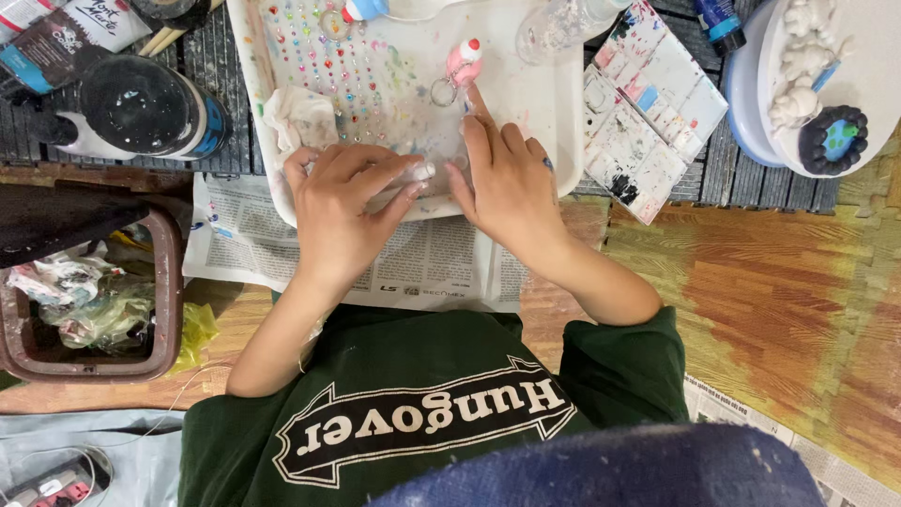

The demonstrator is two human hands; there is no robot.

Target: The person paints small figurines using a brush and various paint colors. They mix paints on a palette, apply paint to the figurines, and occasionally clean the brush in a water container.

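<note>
Left hand [340, 211]: fingers curled around a small pale tube-like piece [419, 173], gripping its near end.
Right hand [504, 183]: laid flat beside the piece, index finger stretched towards the pink charm [464, 62]; fingers loose, grasping nothing visible.
Small pale tube-like piece: at the near edge of the white tray [554, 141], between both hands; mostly hidden.
Handling (judged): light, rigid, smooth, probably slippery; best pinched across its middle.
White tray: hard plastic, paint-stained, rows of glossy stick-on gems [328, 56], crumpled tissue [296, 117].
Palette [652, 103]: white, square wells, dried colour.
Newspaper [432, 268]: thin, flat, beneath the tray.
Brown bin [169, 300]: rigid, holding crumpled waste.
</note>
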